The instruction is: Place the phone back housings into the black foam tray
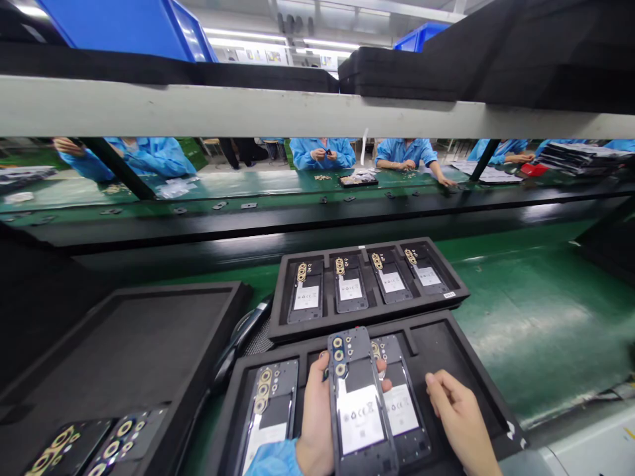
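Note:
My left hand [317,410] is wrapped round an open-backed phone [358,403], tilted up towards me. A white battery label, three large rings at the upper left and small screws show on its back. To the right, my right hand [459,413] hovers over the near black foam tray [441,344], thumb and fingertips pinched together; anything between them is too small or hidden to make out. In that tray lie a phone [270,403] with gold rings at the left and another phone [404,403] partly behind the held one.
A second foam tray [364,317] behind holds several similar phones. At the left, a larger black tray [198,330] contains two phones [124,436]. Beyond a dark conveyor edge [223,231], co-workers in blue sleeves [322,153] handle small parts. A shelf beam [297,116] crosses overhead.

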`<state>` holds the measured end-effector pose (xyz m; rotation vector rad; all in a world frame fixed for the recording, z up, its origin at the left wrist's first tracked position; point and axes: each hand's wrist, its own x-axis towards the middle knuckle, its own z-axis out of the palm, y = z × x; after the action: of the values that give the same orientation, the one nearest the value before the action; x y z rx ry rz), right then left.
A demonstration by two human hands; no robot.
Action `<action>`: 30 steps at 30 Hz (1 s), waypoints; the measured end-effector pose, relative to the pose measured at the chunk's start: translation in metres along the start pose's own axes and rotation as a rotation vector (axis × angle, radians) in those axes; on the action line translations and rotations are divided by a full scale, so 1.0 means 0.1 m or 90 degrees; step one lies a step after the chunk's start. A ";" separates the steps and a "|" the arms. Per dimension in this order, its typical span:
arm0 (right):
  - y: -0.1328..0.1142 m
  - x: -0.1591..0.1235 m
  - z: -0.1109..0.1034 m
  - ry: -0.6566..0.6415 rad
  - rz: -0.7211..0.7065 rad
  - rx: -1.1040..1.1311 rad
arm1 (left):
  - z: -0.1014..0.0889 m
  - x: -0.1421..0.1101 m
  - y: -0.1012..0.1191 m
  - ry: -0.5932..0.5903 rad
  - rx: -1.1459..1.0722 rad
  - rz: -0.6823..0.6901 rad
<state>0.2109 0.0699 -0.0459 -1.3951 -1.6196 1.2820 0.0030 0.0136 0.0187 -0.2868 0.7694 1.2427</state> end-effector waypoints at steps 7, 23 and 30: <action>0.01 0.00 0.00 -0.001 0.001 -0.002 | 0.04 -0.04 -0.02 -0.004 0.025 0.036; 0.06 0.00 0.01 -0.006 -0.001 -0.001 | 0.00 -0.03 -0.04 -0.024 0.061 0.031; 0.08 -0.01 0.00 -0.004 -0.003 0.003 | 0.01 -0.03 -0.04 -0.037 0.081 0.046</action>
<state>0.2139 0.0689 -0.0534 -1.3838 -1.6222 1.2882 0.0070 0.0103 0.0205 -0.1202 0.8104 1.2589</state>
